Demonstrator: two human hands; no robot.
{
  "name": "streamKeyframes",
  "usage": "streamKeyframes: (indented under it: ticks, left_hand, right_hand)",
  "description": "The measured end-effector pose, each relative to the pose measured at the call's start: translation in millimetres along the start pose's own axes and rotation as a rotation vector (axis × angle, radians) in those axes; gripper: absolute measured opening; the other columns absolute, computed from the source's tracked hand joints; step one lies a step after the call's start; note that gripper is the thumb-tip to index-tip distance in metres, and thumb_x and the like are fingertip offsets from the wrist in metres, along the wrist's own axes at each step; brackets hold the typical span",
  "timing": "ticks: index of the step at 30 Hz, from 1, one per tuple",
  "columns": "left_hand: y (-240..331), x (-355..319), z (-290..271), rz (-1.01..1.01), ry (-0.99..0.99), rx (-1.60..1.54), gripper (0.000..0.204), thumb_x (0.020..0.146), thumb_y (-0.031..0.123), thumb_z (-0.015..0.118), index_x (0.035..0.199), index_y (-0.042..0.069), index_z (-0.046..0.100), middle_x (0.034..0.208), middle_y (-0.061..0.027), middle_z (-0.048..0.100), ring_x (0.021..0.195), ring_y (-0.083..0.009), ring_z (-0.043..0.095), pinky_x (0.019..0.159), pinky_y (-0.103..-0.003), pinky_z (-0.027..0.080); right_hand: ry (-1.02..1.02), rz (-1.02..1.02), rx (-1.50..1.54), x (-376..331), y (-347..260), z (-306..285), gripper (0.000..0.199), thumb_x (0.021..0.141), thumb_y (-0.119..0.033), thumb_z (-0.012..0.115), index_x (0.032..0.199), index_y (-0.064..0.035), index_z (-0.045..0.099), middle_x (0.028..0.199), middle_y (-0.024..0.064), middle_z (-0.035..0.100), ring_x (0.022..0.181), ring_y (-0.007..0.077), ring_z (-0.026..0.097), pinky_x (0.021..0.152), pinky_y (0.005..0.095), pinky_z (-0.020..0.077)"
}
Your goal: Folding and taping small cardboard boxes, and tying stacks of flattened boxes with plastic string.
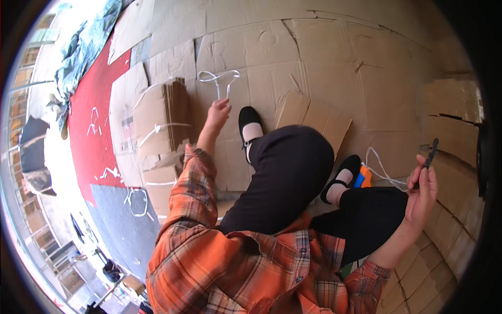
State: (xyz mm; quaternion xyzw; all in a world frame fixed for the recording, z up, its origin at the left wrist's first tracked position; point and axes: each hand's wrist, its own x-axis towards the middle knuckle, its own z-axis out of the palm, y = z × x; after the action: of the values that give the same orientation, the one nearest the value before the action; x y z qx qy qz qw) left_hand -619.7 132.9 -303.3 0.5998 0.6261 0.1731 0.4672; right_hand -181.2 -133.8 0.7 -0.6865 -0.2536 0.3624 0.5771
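Head — left hand (216,113), strap (218,91) near bundle edge (177,114)

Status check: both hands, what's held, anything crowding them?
Left hand: gripping looped white strap. Right hand: holding slim dark tool. Close by, on the left: strapped cardboard bundle.

Cardboard floor (334,99): ahead and right of the left fingers (223,103). Red mat (91,144): left of those fingers. Grey mat (123,230): left and nearer the body. Crumpled sheet (86,49): left, farther ahead. Light (56,157): glaring white, far left.
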Motion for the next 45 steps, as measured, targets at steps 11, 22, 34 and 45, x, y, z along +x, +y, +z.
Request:
streamKeyframes:
  ticks: [11, 22, 34, 45]
  left_hand:
    - [127.0, -323.0, -220.1, 0.29, 0.223, -0.792, 0.033, 0.094, 0.021, 0.046, 0.079, -0.004, 0.06, 0.076, -0.0141, 0.058, 0.07, -0.0254, 0.059, 0.063, -0.031, 0.049]
    - [13.1, -475.4, -160.8, -1.044, -0.066, -0.157, 0.028, 0.082, 0.022, 0.062, 0.071, -0.004, 0.062, 0.067, -0.0114, 0.064, 0.055, -0.022, 0.065, 0.052, -0.03, 0.054]
    - [-56.0, -451.3, -35.5, -0.632, -0.193, 0.222, 0.03, 0.081, 0.03, 0.058, 0.093, 0.004, 0.068, 0.091, -0.0203, 0.065, 0.088, -0.0328, 0.064, 0.076, -0.041, 0.05]
    - [38.3, -356.8, -99.3, -0.164, 0.146, 0.754, 0.015, 0.081, 0.016, 0.054, 0.091, 0.01, 0.063, 0.094, -0.0149, 0.059, 0.086, -0.0349, 0.059, 0.074, -0.045, 0.048]
  right_hand:
    - [-0.195, -0.036, 0.121, 12.3, 6.6, -23.1, 0.033, 0.096, -0.017, 0.043, 0.121, 0.0049, 0.05, 0.075, -0.0013, 0.043, 0.066, 0.0067, 0.036, 0.062, 0.0195, 0.0311]
    - [-0.254, -0.074, 0.168, 40.4, 21.5, -27.7, 0.035, 0.096, -0.016, 0.044, 0.124, 0.0049, 0.048, 0.075, -0.0014, 0.044, 0.066, 0.0067, 0.037, 0.061, 0.0195, 0.0316]
    - [-0.188, -0.083, 0.15, 32.1, 19.3, -19.4, 0.032, 0.096, -0.016, 0.045, 0.12, 0.0041, 0.051, 0.074, -0.0023, 0.045, 0.064, 0.0058, 0.038, 0.059, 0.0182, 0.0324]
    - [-0.065, -0.084, 0.079, 18.6, 17.1, -32.1, 0.031, 0.095, -0.018, 0.046, 0.117, 0.0025, 0.054, 0.071, -0.003, 0.043, 0.063, 0.005, 0.037, 0.058, 0.0173, 0.0315]
